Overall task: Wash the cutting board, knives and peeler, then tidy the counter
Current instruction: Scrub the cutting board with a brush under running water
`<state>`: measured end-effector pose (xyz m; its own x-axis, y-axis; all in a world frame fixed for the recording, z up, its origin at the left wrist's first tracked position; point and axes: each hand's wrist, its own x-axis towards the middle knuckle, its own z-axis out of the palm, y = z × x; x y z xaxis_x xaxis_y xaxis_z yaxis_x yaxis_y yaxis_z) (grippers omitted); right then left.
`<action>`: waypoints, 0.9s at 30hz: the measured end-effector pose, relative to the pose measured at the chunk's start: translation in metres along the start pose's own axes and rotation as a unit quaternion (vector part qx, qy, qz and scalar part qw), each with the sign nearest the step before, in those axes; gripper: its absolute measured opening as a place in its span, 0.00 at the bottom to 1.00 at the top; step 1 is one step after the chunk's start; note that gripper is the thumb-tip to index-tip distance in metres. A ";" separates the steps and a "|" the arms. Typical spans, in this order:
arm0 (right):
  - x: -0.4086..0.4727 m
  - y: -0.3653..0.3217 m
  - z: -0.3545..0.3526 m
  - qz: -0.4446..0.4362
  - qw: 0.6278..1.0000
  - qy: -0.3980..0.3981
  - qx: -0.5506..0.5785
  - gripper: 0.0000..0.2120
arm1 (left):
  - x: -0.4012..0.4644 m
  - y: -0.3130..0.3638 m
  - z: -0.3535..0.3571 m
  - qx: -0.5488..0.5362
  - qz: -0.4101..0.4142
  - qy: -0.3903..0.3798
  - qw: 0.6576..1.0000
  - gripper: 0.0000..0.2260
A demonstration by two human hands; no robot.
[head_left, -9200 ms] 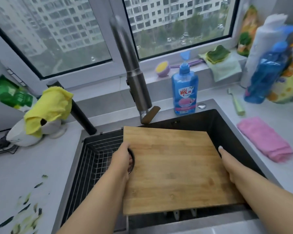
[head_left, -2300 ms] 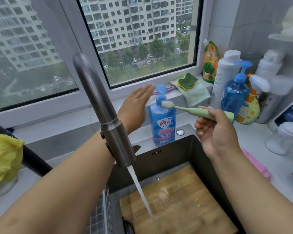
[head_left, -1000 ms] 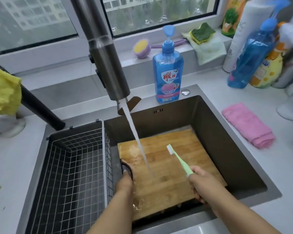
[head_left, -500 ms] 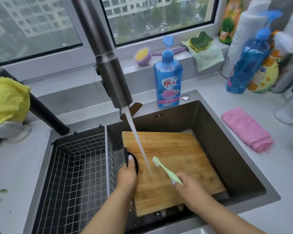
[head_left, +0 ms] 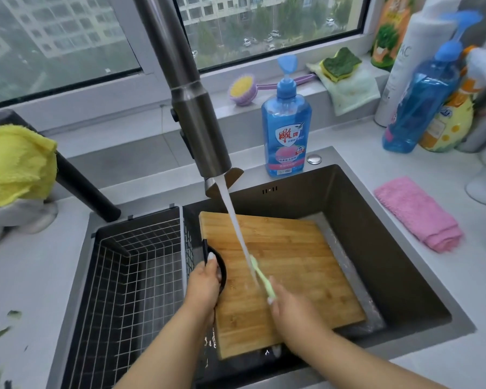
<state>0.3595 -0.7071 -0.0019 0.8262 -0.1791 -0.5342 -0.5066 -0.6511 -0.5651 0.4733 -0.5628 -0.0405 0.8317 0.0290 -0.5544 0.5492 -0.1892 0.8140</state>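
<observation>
Fingers (head_left: pixel 272 293) of the right hand (head_left: pixel 292 313), clamped on a green brush (head_left: pixel 260 277), had moved under the running water (head_left: pixel 236 228); left hand (head_left: pixel 204 284) gripped the cutting board (head_left: pixel 292 265), scrubbing underway.

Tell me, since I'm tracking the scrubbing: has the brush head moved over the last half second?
Yes. The green brush has shifted right across the cutting board, from left of the water stream to directly under it.
</observation>
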 end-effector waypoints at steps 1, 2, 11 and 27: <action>-0.009 -0.008 0.005 -0.027 1.000 -0.014 0.008 0.24 | 0.001 0.000 -0.004 0.009 0.008 0.003 1.000 0.19; -0.013 -0.015 0.010 -0.057 0.998 -0.015 0.024 0.24 | 0.000 -0.001 -0.006 0.016 0.013 0.003 1.000 0.20; 0.003 -0.024 0.014 -0.013 0.999 -0.003 0.052 0.24 | -0.009 -0.005 -0.011 0.076 0.056 -0.005 0.996 0.17; 0.071 -0.052 0.002 -0.080 0.996 0.044 -0.006 0.22 | -0.007 -0.002 -0.011 -0.001 -0.004 -0.024 1.000 0.14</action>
<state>0.4443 -0.6847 -0.0120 0.9147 -0.1359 -0.3806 -0.3641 -0.6856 -0.6304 0.4671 -0.5522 -0.0367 0.8221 -0.0165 -0.5692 0.5566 -0.1875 0.8094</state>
